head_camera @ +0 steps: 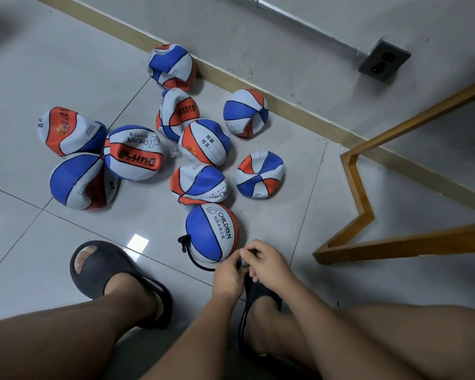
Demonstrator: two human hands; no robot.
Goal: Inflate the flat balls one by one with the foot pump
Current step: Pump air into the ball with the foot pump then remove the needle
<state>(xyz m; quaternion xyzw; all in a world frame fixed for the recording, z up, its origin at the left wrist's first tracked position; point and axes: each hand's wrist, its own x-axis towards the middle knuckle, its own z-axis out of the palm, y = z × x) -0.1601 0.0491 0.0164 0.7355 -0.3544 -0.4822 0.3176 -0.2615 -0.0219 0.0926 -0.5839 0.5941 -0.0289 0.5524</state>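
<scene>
Several flat blue, orange and white balls (200, 183) lie crumpled on the tiled floor. The nearest ball (211, 233), marked CHILDREN, looks rounder than the others. A thin black hose (188, 253) curves round its left side and runs down to my hands. My left hand (228, 274) and my right hand (268, 261) meet just below this ball. Both pinch a small dark piece at the hose's end (246, 256). The piece itself is mostly hidden by my fingers. Beneath my hands sits something black (258, 293) under my right foot, either a slipper or the pump.
My left foot in a black slipper (93, 267) rests on the floor left of the near ball. A wooden furniture frame (359, 204) stands on the right. The wall with a wooden skirting (285, 105) and a dark socket (383, 61) runs behind the balls.
</scene>
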